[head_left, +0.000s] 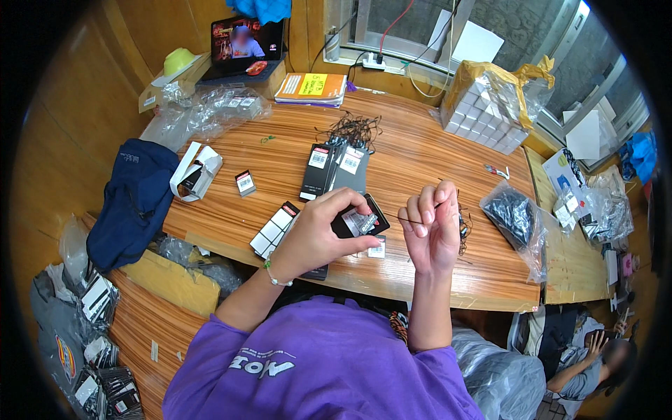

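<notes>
My left hand (315, 227) curves its thumb and fingers around a black hang tag (381, 218) with a small silvery patch. Part of the tag is hidden behind my fingers. A thin black string runs from near the tag to my right hand (430, 227), whose thumb and fingers pinch it. Just beyond my hands lie stacks of black hang tags (316, 183) with white labels, their black strings (351, 131) tangled at the far end. Beside my left wrist is a card with white label squares (269, 234). A small white label piece (377, 248) lies below the tag.
A small label stack (245, 183) and white paper strip roll (198, 171) lie left, near a dark blue bag (142, 203). A plastic bag of black strings (514, 217) sits right. Farther back are bagged white boxes (483, 115), notebooks (308, 87) and a screen (246, 40). Another person sits lower right.
</notes>
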